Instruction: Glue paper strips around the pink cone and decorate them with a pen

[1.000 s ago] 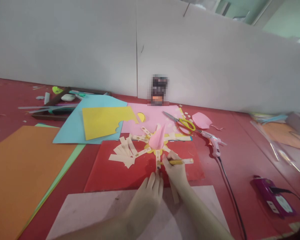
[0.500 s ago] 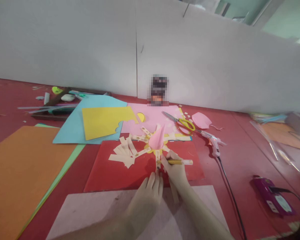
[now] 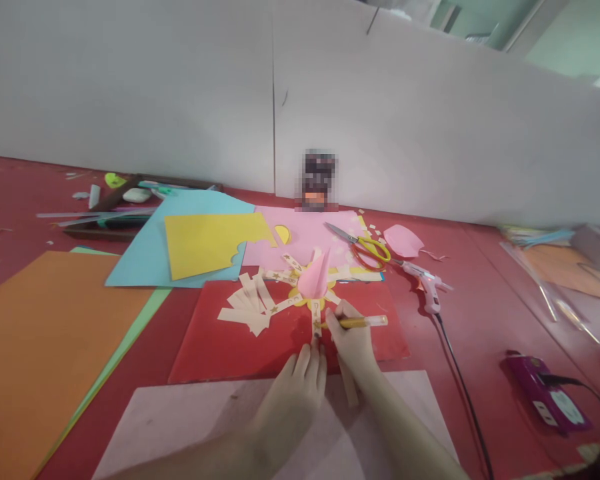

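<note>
A gold pen (image 3: 354, 323) with a clear end lies pinched in my right hand (image 3: 353, 337), its tip by a cream paper strip (image 3: 316, 319) that bears a letter and a gold star. My left hand (image 3: 300, 380) is stretched out, fingertips resting at the strip's near end. That strip runs out from a yellow scalloped paper piece (image 3: 296, 298) with a folded pink paper cone (image 3: 313, 277) on top. Other marked strips fan out around it. Beneath lies a red sheet (image 3: 220, 357). Under my right wrist shows another cream strip (image 3: 349, 385).
Blank cream strips (image 3: 243, 320) lie left of the flower shape. Scissors (image 3: 363, 245) and a corded pink glue gun (image 3: 429, 287) are at right, near a purple power box (image 3: 547, 393). Coloured sheets (image 3: 55, 333) and a dark tray (image 3: 105, 233) are on the left; a white wall (image 3: 180, 100) stands behind.
The pen and my right hand have shifted slightly to the right, uncovering a little more of the star strip. My left hand stays in place.
</note>
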Demonstrator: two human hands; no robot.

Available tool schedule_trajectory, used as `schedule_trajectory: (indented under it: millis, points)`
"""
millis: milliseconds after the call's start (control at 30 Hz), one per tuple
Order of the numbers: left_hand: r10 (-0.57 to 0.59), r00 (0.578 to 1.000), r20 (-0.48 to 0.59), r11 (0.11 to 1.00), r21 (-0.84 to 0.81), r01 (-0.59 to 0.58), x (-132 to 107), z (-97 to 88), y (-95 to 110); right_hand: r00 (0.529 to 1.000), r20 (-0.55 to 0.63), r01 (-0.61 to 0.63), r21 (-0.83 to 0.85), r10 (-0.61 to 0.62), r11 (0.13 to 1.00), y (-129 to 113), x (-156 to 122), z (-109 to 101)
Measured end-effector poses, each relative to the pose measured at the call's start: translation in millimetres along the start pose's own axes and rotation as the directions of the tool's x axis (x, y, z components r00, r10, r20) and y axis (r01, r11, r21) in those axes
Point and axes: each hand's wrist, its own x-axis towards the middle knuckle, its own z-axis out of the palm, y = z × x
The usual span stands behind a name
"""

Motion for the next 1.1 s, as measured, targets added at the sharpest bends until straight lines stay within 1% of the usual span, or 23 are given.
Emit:
schedule_trajectory:
  millis: [133,300,600,700,900,1000,1100]
  points:
    - [-0.004,1.000,-0.015,1.000,0.000,0.004,0.3,0.7,0.0,1.000,0.011,-0.028,0.031,0.027,0.999,-1.4,-0.5,-0.2]
    - [0.000,1.000,0.002,1.000,0.011,0.000,1.3,-1.4,-0.3,0.999,0.013,-0.037,0.027,0.037,0.999,-0.2,-1.6,-0.1]
    - [-0.022,0.999,-0.044,1.000,0.008,0.023,2.8,-0.4,-0.1,0.998,0.025,-0.050,0.024,0.049,0.998,1.2,-1.1,-0.4]
    - [-0.024,0.999,-0.033,1.000,0.004,0.024,2.9,-0.7,0.1,0.998,0.020,-0.052,0.025,0.052,0.998,1.1,-1.0,-0.4]
    - [-0.009,1.000,-0.004,1.000,0.007,0.009,1.6,-0.6,0.5,1.000,0.021,0.023,-0.025,-0.023,0.999,1.8,-1.0,-0.5]
    - [-0.004,1.000,0.009,1.000,0.014,0.003,1.3,-0.7,0.4,1.000,0.018,0.008,-0.016,-0.008,1.000,1.4,-0.9,-0.1]
    - [-0.002,0.999,0.051,1.000,0.018,0.001,1.2,-1.8,0.0,1.000,-0.006,0.002,-0.001,-0.002,1.000,-0.5,-0.5,0.3]
